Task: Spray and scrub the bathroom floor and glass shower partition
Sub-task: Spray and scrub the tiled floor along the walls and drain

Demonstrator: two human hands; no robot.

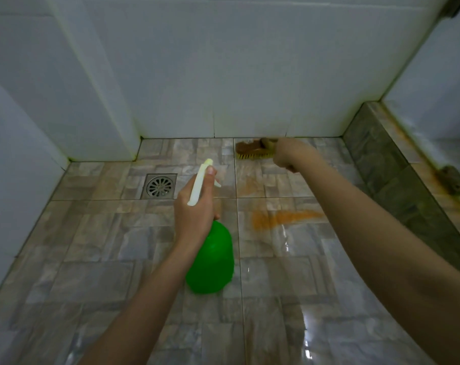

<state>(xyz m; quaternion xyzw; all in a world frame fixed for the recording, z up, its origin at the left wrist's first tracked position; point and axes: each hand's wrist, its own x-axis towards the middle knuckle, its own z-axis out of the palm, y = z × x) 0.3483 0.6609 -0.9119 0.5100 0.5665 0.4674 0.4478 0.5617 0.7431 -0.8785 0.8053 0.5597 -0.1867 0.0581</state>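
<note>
Green spray bottle [210, 259] — just one — gripped by left hand [194, 212]; right hand [289, 154] grips one brush [250, 150].

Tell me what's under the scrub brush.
The scrub brush, gripped by the right hand, has its bristles on the floor tile by the back wall. The tile directly beneath the bristles is covered.

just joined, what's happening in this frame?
A person is cleaning a tiled shower floor. The left hand grips a green spray bottle by its white trigger head, above the floor near the drain. The right hand holds a scrub brush, bristles down, at the base of the back wall. Orange stains show on the tiles between them.
</note>
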